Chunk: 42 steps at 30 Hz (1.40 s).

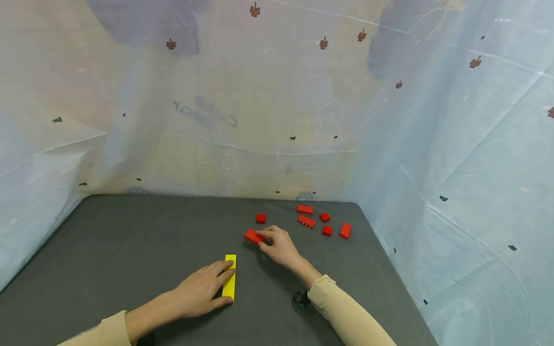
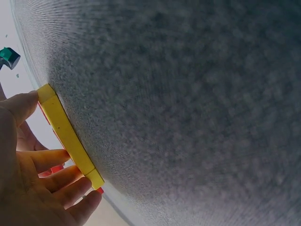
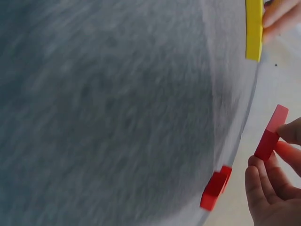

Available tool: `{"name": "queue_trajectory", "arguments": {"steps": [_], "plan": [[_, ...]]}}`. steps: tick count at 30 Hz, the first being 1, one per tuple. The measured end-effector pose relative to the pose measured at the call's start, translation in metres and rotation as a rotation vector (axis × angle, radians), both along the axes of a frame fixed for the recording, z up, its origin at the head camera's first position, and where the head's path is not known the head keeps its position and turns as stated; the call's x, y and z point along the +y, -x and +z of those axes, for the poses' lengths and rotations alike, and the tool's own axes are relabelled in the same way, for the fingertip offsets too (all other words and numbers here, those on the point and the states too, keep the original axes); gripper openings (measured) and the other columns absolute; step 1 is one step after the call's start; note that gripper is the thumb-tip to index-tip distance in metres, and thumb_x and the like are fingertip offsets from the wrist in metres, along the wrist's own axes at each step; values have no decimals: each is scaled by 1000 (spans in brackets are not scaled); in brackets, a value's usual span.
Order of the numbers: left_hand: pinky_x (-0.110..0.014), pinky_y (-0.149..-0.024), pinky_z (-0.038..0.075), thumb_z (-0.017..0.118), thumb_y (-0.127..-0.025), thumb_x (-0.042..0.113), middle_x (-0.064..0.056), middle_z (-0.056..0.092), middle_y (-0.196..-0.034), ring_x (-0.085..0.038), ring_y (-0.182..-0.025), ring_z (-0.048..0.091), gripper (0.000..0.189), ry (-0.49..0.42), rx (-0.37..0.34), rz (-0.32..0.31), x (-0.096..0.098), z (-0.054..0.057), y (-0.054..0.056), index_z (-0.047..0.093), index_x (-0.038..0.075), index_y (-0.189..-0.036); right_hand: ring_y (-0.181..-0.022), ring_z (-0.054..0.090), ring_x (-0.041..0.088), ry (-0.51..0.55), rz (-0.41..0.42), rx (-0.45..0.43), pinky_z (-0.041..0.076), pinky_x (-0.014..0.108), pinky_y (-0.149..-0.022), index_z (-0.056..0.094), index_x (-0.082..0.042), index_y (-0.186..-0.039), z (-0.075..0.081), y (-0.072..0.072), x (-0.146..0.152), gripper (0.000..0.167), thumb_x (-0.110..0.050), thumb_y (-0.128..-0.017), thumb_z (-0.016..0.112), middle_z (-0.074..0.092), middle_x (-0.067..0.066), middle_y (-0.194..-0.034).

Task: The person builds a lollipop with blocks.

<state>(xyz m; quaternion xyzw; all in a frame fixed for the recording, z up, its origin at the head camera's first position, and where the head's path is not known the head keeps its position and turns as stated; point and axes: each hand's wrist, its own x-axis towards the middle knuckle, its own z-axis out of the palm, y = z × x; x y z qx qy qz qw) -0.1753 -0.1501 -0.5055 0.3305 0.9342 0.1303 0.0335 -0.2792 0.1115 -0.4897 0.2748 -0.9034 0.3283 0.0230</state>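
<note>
In the head view, a long yellow bar (image 1: pixel 229 290) lies on the dark tabletop, with cross seams showing in the left wrist view. My left hand (image 1: pixel 201 290) rests against it, thumb at the near end and fairly straight fingers along it. To the right and farther off, my right hand (image 1: pixel 279 247) pinches a red rectangular block (image 1: pixel 252 236) between thumb and fingers. In the right wrist view that red block (image 3: pixel 272 132) appears tilted and held clear of the table. A small red block (image 1: pixel 260 218) lies just beyond it.
Several red blocks, long and short, lie at the back right, among them a studded one (image 1: pixel 306 221) and a long one (image 1: pixel 345 230). The dark tabletop (image 1: pixel 143 240) ends at pale plastic sheeting (image 1: pixel 242 168) behind and at the sides.
</note>
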Motion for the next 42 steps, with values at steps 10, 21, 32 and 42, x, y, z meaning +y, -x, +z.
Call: {"name": "queue_trajectory", "arguments": {"steps": [10,21,32,42], "plan": [[-54,-111,45,66,-99,55,-13,46,-158,-32,-142,48,72,4,41,-21,1,-1,2,55,5,-150,-109,64,19,-78,134,-37,55,30,-89,68,-13,-139,0,-1,-26,36,-17,-103,67,65,5,-128],[-54,-111,45,67,-98,54,-13,46,-158,-32,-143,46,71,8,40,-20,2,1,2,55,6,-150,-117,62,17,-224,213,-16,53,27,-96,68,-13,-140,-1,1,-43,37,-15,-103,67,63,3,-130],[-54,-110,47,68,-98,53,-13,47,-158,-32,-143,47,71,20,29,-18,2,0,1,56,6,-150,-115,63,16,-283,255,2,53,25,-96,69,-13,-139,-5,2,-47,36,-15,-103,67,64,4,-129],[-54,-110,46,67,-98,54,-13,46,-158,-32,-143,47,72,17,19,-15,1,1,0,55,6,-150,-114,63,15,-311,284,40,52,22,-95,69,-12,-138,-6,3,-48,35,-15,-103,67,65,3,-127]]}}
